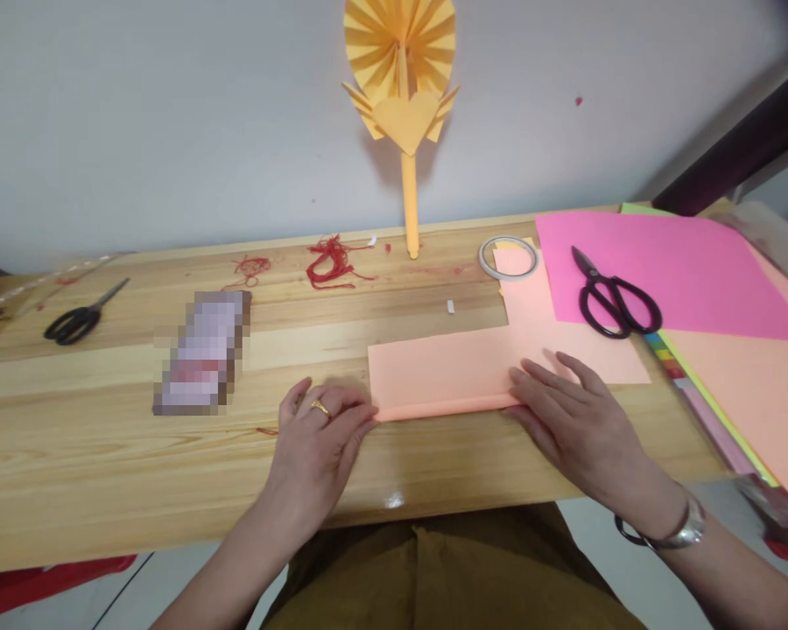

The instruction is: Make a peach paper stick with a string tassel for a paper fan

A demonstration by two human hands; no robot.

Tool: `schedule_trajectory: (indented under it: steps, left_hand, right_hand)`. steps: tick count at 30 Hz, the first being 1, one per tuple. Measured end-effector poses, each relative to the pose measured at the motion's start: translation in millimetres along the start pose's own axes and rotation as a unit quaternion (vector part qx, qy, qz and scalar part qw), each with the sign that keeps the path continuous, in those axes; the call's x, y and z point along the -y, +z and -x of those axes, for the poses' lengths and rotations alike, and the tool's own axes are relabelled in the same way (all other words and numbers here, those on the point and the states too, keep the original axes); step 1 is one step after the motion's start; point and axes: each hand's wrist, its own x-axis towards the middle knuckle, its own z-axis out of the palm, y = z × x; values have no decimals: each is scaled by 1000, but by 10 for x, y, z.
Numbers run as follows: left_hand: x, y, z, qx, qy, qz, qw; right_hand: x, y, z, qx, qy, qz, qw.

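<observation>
A peach sheet of paper (439, 367) lies on the wooden table, its near edge rolled into a thin tube. My left hand (315, 437) pinches the left end of that roll between thumb and fingers; a ring is on one finger. At the right end, my right hand (574, 429) grips the roll, thumb below and fingertips on top, the other fingers loosely spread. Under the right side of the sheet or beside it lies another peach paper piece (578, 350); where the two overlap is hard to make out.
Black-handled scissors (614, 302) rest on pink paper (676, 271) at right, near a tape roll (509, 258). A yellow paper fan (408, 122) leans against the wall. Red thread (332, 262), a blurred-out flat object (203, 354) and smaller scissors (82, 319) lie left.
</observation>
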Motion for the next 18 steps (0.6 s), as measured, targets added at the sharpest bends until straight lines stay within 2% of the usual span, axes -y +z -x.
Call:
schedule_trajectory:
  steps: [8,18]
  left_hand:
    - [11,-2,-14,11,0,-2,1000]
    - [18,18,-27,9,-1,0,1000]
  right_hand:
    - [7,-3,-10,3,2,2,1000]
    - [19,55,-6,-35,10,14,999]
